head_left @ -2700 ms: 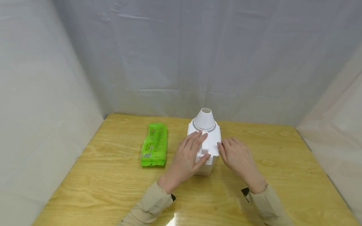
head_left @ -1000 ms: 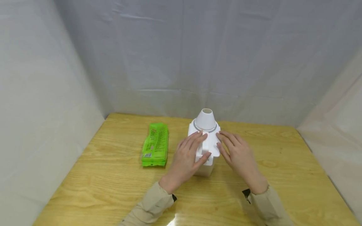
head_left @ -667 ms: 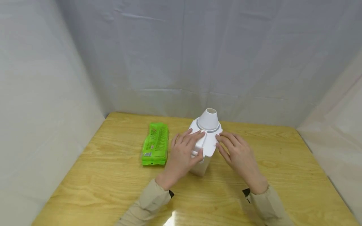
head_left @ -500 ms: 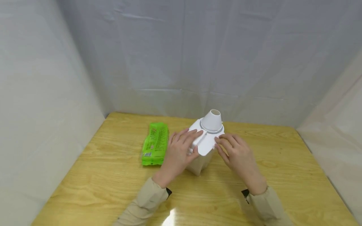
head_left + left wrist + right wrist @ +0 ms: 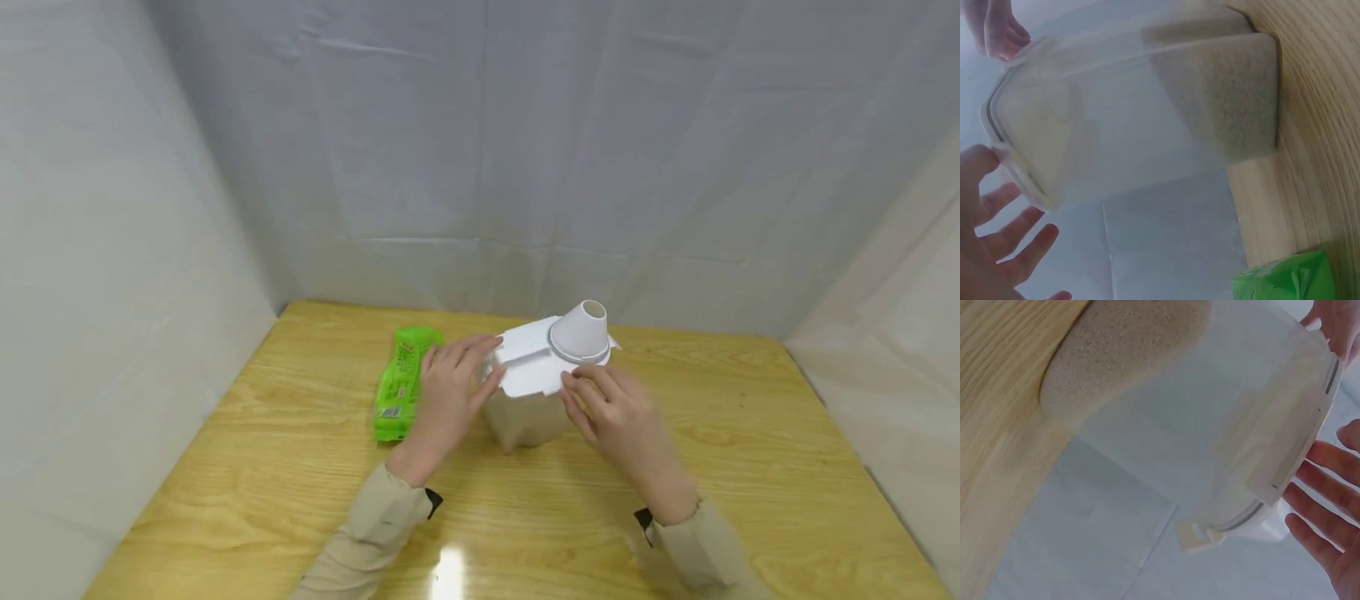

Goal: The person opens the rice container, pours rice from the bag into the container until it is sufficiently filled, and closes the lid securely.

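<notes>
A tall translucent storage container (image 5: pixel 1122 119) stands on the table, with grain (image 5: pixel 1229 94) at its bottom. On its white lid (image 5: pixel 525 379) sits a white cone-shaped cap (image 5: pixel 583 332), towards the right. My left hand (image 5: pixel 447 392) is at the lid's left end, thumb and fingers spread apart; the left wrist view shows a fingertip against the rim. At the near right edge of the lid, the fingertips of my right hand (image 5: pixel 615 421) touch it, with fingers fairly straight in the right wrist view. A latch (image 5: pixel 1197 536) sticks out from the lid's cone end.
A green printed plastic pack (image 5: pixel 401 387) lies on the wooden table (image 5: pixel 300 467) left of the container, partly behind my left hand. A pale curtain (image 5: pixel 480 150) hangs behind the table and along both sides.
The container has turned clockwise, its coned end swinging right and its near end left. My left hand has moved left with it. My right fingers, earlier curled at the lid, have straightened.
</notes>
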Action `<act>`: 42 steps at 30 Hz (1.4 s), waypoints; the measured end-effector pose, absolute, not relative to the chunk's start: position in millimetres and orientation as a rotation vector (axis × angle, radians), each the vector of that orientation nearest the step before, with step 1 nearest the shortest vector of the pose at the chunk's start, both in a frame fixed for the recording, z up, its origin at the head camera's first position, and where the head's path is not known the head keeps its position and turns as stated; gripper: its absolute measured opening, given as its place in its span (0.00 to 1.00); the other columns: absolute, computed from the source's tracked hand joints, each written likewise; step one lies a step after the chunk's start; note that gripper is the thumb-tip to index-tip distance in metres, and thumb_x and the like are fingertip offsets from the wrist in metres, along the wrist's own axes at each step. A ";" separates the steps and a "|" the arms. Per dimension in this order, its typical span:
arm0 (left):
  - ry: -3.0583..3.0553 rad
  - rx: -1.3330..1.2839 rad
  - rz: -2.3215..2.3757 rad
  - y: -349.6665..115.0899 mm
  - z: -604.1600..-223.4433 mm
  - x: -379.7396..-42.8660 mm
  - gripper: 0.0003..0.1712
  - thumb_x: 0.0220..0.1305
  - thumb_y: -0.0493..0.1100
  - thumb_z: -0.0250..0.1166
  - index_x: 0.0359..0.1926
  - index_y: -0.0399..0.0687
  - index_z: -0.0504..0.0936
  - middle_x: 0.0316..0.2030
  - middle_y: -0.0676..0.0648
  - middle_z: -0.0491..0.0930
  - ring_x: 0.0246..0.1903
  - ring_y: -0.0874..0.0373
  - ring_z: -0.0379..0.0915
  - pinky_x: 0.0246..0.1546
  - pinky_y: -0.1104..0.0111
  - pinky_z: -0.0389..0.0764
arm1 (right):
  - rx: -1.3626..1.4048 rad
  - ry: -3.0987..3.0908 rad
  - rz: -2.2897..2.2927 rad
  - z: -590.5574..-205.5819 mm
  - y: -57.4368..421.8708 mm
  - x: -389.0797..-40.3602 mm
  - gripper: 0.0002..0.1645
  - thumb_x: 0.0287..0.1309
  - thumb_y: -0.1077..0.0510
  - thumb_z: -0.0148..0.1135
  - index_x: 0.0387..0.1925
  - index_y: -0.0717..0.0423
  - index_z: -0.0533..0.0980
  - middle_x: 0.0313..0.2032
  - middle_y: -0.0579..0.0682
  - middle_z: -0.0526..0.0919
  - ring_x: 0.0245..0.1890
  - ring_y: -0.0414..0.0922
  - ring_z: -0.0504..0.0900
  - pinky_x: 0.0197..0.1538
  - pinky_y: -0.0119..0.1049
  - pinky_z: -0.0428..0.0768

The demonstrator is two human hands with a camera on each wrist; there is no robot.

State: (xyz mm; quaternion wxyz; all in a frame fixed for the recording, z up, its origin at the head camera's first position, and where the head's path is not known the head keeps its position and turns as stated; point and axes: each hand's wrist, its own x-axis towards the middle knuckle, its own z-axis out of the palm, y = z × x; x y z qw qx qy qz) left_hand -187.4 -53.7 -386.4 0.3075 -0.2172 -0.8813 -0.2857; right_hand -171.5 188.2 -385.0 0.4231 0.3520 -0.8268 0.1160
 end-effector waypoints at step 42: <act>-2.647 -0.376 -0.691 -50.3 -378.8 -168.5 0.39 0.76 0.57 0.55 0.69 0.27 0.66 0.61 0.29 0.74 0.59 0.35 0.74 0.59 0.44 0.75 | 0.579 -2.220 0.206 -395.6 209.5 -189.3 0.45 0.78 0.34 0.37 0.53 0.75 0.78 0.42 0.68 0.84 0.40 0.64 0.85 0.44 0.56 0.85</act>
